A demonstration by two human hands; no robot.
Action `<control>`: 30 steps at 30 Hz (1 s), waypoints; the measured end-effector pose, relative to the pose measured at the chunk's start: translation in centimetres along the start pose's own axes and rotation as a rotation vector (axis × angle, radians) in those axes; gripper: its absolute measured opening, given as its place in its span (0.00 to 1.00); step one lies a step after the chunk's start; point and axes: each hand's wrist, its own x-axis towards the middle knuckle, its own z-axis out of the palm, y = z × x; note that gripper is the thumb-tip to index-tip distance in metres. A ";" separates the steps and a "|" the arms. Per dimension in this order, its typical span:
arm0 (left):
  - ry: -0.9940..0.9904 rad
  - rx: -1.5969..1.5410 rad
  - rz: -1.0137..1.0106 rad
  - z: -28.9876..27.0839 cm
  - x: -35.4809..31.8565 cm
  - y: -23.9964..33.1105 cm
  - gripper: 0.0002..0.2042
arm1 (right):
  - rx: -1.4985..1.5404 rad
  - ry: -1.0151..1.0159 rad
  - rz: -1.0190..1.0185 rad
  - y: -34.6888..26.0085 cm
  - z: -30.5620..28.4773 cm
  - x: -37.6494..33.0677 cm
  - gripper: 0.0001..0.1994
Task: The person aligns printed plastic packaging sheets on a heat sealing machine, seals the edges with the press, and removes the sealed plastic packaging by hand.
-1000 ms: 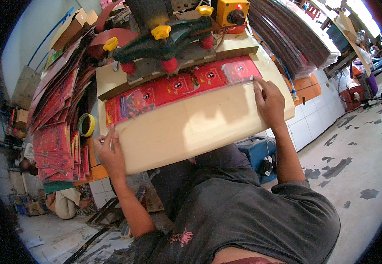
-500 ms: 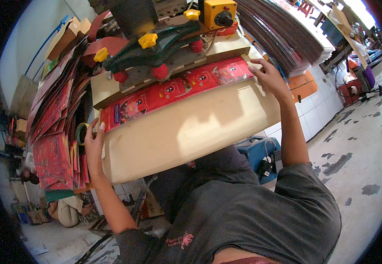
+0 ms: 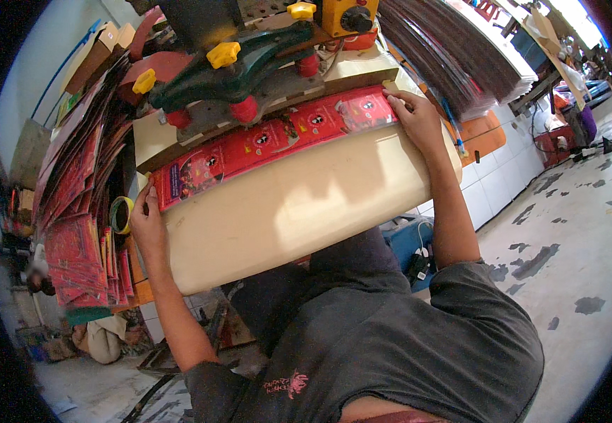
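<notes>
My left hand sits at the left end of the long red printed sheet, fingers curled over its end edge, so it is gripping the sheet there with the thumb side against the cream worktable. My right hand lies at the sheet's right end, fingers spread flat and pressing down on the corner of the printed card; it is laid open on top rather than clamped around anything. The sheet stretches between my two hands along the far side of the cream table, tilted in view, its far long edge tucked under the dark bar of the press machine. That machine carries yellow knobs and red knobs on a green clamp arm, with a yellow control box just behind it. To my left, stacks of red printed sheets lean against the bench, and a roll of tape hangs just beside my left wrist. To my right, a thick fanned pile of dark sheets rests on an orange shelf, near my right hand but not touching it.
</notes>
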 end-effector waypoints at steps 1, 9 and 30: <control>-0.002 0.036 0.005 0.0 0.2 -0.4 0.22 | -0.007 0.014 0.002 0.1 0.0 0.0 0.16; 0.037 0.061 0.045 0.1 0.1 -0.7 0.21 | -0.052 0.044 0.058 -1.1 -0.1 -0.6 0.18; 0.098 -0.048 0.071 0.1 0.0 -0.6 0.18 | 0.631 -0.155 0.084 2.6 -0.2 0.7 0.21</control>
